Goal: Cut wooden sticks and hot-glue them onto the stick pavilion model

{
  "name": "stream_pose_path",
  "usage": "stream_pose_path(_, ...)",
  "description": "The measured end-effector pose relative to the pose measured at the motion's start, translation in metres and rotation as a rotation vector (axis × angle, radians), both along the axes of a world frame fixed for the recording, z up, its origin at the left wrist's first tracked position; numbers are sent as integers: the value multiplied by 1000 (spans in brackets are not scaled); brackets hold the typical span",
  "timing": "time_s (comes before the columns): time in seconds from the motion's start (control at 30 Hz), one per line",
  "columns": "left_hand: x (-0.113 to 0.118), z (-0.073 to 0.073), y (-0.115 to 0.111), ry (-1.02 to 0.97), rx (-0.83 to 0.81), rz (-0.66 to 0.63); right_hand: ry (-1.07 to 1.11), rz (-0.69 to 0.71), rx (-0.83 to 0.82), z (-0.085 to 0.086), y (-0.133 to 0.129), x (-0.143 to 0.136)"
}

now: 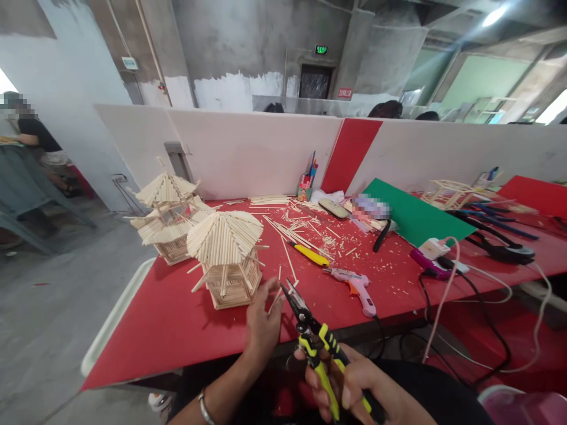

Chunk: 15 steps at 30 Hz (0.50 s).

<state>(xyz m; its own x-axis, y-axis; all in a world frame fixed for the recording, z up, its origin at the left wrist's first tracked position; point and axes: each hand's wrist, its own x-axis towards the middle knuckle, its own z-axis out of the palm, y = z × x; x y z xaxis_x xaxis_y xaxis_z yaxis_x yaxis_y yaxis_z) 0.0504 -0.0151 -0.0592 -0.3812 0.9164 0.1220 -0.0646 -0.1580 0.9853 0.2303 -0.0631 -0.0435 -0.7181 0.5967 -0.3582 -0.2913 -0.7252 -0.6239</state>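
Observation:
My right hand (354,378) is wrapped around the yellow-and-black handles of a pair of pliers (310,330), whose jaws are slightly apart and point up and left. Close to the jaw tips, my left hand (264,313) pinches a short thin wooden stick (273,300) between thumb and fingers. Just left of that hand stands a small pavilion model (225,254) built from wooden sticks, with a pointed roof. A second, two-tiered stick pavilion (170,218) stands behind it to the left.
On the red tabletop (186,330) lie a yellow utility knife (311,255), a pink glue gun (355,287), loose sticks and scraps. A pen cup (305,190) stands by the white partition (248,147). To the right are a green board (411,212), a power strip (429,264) and hanging cables.

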Motion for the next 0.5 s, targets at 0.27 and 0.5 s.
stream_pose_path(0.27,4,2,7,-130,60,-234,-28,28,107,6,-11,10)
stream_pose_path(0.5,-9,0,-7,-80,-84,-86,-639,-64,508,23,3,6)
